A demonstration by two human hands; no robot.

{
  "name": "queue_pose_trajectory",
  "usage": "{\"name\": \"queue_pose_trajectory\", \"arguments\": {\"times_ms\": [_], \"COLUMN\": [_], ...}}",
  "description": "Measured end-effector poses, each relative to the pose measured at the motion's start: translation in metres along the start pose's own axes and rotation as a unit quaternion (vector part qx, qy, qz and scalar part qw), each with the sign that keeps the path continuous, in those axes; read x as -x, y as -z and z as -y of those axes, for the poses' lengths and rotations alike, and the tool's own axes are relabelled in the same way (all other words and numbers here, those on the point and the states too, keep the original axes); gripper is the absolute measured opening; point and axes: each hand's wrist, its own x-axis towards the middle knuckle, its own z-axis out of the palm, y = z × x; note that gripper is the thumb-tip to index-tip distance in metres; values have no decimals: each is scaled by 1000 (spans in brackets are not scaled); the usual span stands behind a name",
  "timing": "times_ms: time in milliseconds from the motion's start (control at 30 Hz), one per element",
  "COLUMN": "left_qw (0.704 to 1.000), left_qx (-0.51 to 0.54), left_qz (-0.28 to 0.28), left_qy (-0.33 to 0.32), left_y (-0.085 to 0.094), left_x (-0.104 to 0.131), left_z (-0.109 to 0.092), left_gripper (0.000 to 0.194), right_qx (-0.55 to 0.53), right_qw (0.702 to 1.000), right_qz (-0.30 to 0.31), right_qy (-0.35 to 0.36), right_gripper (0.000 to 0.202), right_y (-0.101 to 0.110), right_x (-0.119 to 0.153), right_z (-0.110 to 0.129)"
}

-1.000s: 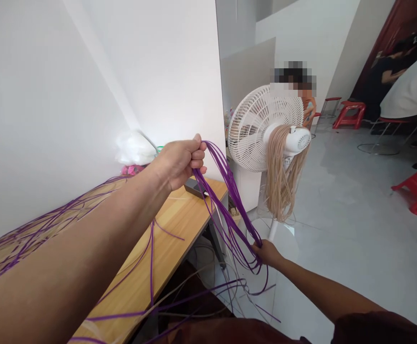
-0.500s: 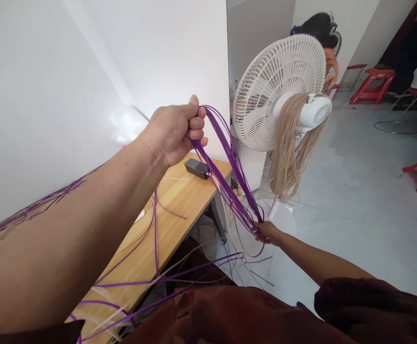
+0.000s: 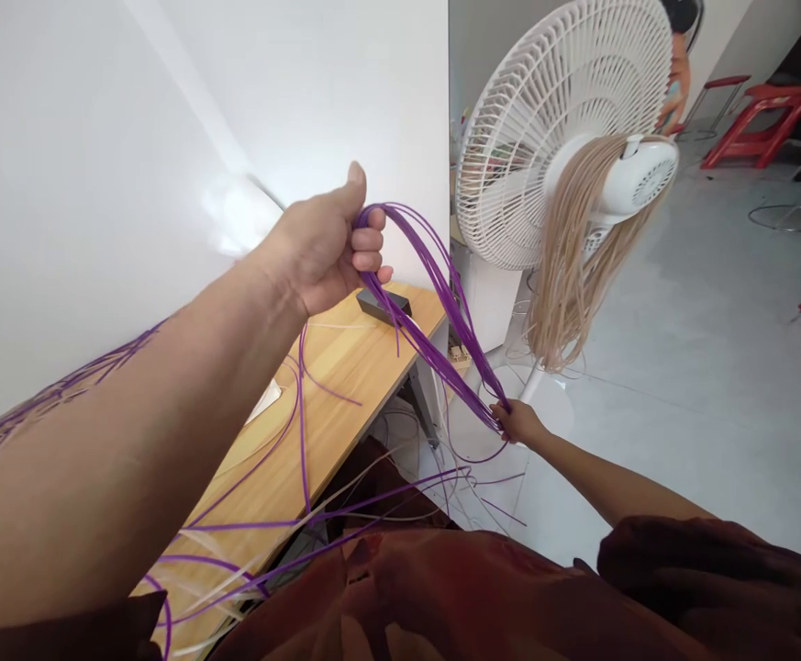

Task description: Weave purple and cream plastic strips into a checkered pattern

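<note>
A looped bundle of thin purple cords [image 3: 434, 275] stretches slantwise between my two hands. My left hand [image 3: 338, 234], raised at the upper end, has its fingers curled round the bundle and its thumb pointing up. Lower and farther right, my right hand [image 3: 517, 422] is closed on the other end of the loop, its fingertips partly hidden. A few thin strands hang away from the bundle near each hand. Below my left arm, loose purple strips [image 3: 304, 431] and pale ones lie across the wooden table [image 3: 335, 363] and over its edge.
A white standing fan [image 3: 565, 138] stands at the right, with a hank of beige cords [image 3: 565, 266] draped over its neck. A dark grey box [image 3: 383, 306] sits on the table's far end. Red stools [image 3: 762, 124] stand farther back; a white wall [image 3: 304, 92] rises at left.
My left hand has shifted slightly left and its thumb has lifted from the cords. My right hand has risen slightly. The view has turned, so the fan appears larger and farther right.
</note>
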Motion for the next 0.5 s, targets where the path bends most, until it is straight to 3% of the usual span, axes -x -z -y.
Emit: {"name": "queue_pose_trajectory", "arguments": {"times_ms": [233, 500], "left_qw": [996, 999], "left_qx": [49, 15], "left_qz": [-8, -8], "left_qy": [78, 46], "left_y": [0, 7], "left_x": [2, 0], "left_z": [4, 17], "left_gripper": [30, 34], "right_qx": [20, 18], "right_qw": [998, 999], "right_qz": [11, 4], "right_qy": [56, 31], "right_gripper": [19, 25], "right_y": [-4, 9], "right_x": [0, -1], "right_z": [-8, 1]}}
